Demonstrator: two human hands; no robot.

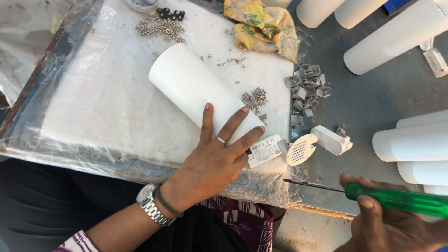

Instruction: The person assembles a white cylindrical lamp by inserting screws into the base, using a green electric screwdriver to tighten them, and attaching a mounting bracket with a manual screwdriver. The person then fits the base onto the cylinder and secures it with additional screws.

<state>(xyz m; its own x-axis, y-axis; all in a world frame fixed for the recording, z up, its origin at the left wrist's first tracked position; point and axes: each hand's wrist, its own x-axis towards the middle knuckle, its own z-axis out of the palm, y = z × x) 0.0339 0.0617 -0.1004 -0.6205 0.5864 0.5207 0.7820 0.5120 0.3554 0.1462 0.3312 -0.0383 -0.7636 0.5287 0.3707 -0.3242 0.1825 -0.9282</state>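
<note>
The left hand rests on the near end of a big white smooth tube, fingers spread flat over it. The tube lies on its side on a white board wrapped in clear plastic. The right hand is curled tight around a screwdriver with a green see-through handle; its thin tip points left and touches nothing. Just past the tube's end sit a small white box with a label and a round white slotted cap on a white block, not yet joined to the tube. Small silver screws and grey metal clips wait loose nearby. More white tubes lie at the right.
</note>
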